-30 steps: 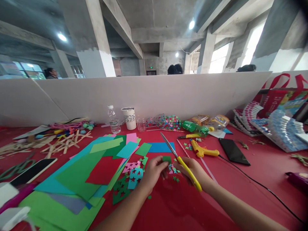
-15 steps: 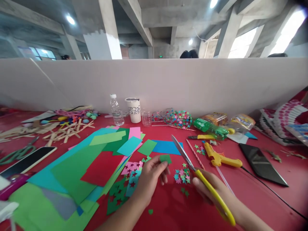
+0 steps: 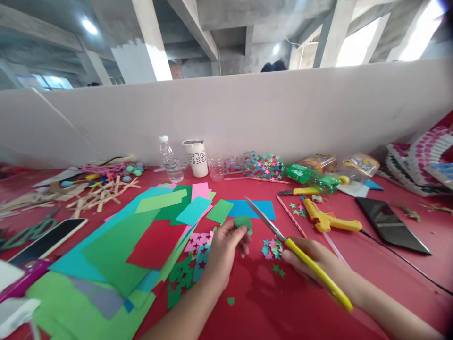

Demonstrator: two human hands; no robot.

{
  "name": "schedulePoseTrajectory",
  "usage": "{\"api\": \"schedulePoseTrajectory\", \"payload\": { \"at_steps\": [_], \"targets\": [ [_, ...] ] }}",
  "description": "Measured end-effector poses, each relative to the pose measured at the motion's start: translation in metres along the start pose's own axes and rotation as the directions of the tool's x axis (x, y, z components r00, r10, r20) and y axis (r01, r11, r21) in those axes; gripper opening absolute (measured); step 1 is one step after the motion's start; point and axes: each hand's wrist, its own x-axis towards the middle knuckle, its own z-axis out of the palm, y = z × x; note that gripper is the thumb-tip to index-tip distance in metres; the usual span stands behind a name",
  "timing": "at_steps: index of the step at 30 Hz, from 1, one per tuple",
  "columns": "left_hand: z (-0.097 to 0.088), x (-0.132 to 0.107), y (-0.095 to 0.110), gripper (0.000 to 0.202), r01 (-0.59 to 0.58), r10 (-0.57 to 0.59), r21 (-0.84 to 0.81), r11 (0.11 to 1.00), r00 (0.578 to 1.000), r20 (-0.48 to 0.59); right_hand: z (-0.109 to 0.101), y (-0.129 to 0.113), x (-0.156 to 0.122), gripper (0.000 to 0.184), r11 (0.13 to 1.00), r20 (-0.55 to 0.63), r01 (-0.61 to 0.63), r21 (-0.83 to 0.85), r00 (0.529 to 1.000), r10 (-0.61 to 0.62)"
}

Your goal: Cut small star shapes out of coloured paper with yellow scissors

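My left hand (image 3: 222,252) pinches a small green paper scrap (image 3: 243,221) between thumb and fingertips, held just above the red table. My right hand (image 3: 313,262) grips yellow-handled scissors (image 3: 283,236), whose blades are closed and point up and left toward the scrap, tip a little to its right. Between my hands lies a small pile of cut paper stars (image 3: 272,248) in pink, green and blue. Left of my left hand lie paper pieces with star-shaped holes (image 3: 193,264).
Coloured paper sheets (image 3: 116,245) cover the left of the red table (image 3: 276,307). A yellow glue gun (image 3: 327,218) with cord, a black phone (image 3: 391,224), a yellow knife (image 3: 297,191), a bottle (image 3: 170,159), a white cup (image 3: 197,158), wooden sticks (image 3: 92,196) and a white partition (image 3: 247,113) stand around.
My right hand drew back toward me with the scissors, away from the left hand, exposing the star pile. The camera tilted down and shifted. My left hand kept hold of the green scrap.
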Motion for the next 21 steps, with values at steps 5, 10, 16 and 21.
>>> {"api": "schedulePoseTrajectory", "payload": {
  "at_steps": [5,10,16,21],
  "targets": [
    [0.001,-0.001,0.002,0.017,-0.012,0.012,-0.032,0.999,1.0,-0.021,0.003,-0.013,-0.004,0.04,0.999,0.011,-0.016,0.05,1.0,0.016],
    [-0.004,0.0,0.006,0.019,-0.011,0.009,-0.076,0.997,0.999,-0.032,0.0,-0.027,-0.013,0.045,0.995,0.053,-0.072,0.069,0.996,0.068],
    [-0.007,-0.002,0.01,0.02,-0.023,0.016,-0.138,0.99,0.998,-0.054,-0.008,-0.023,-0.021,0.047,0.955,-0.007,-0.03,-0.294,1.0,0.029],
    [-0.002,-0.009,0.015,0.019,-0.02,0.016,-0.156,0.988,1.0,-0.025,-0.006,0.001,-0.027,0.06,0.931,0.024,-0.04,-0.362,0.998,0.053]
  ]
}}
